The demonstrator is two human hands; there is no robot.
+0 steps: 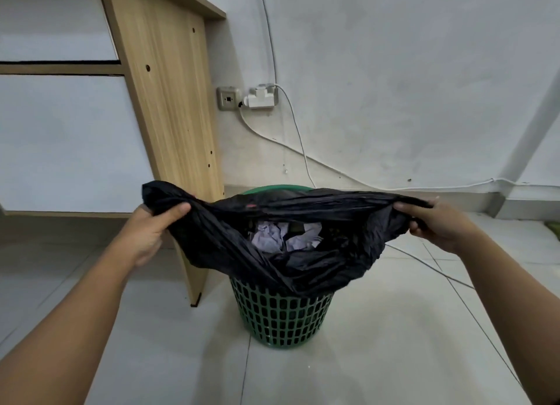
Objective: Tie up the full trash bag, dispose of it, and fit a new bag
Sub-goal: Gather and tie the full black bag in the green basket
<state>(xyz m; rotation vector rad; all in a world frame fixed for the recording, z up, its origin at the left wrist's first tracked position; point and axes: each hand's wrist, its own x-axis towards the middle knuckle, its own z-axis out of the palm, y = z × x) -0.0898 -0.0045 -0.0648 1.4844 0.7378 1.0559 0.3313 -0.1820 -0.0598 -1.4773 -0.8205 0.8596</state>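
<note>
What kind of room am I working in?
Probably a home or small office room: a wooden desk beside the green bin, a wall socket with an adapter, and a tiled floor.

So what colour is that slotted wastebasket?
The wastebasket is green, clearest in the head view.

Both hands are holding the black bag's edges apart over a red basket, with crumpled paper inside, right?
Not quite: the head view shows the basket is green, not red. Otherwise yes: the left hand and right hand hold the edges of the black bag apart, with crumpled paper inside.
</note>
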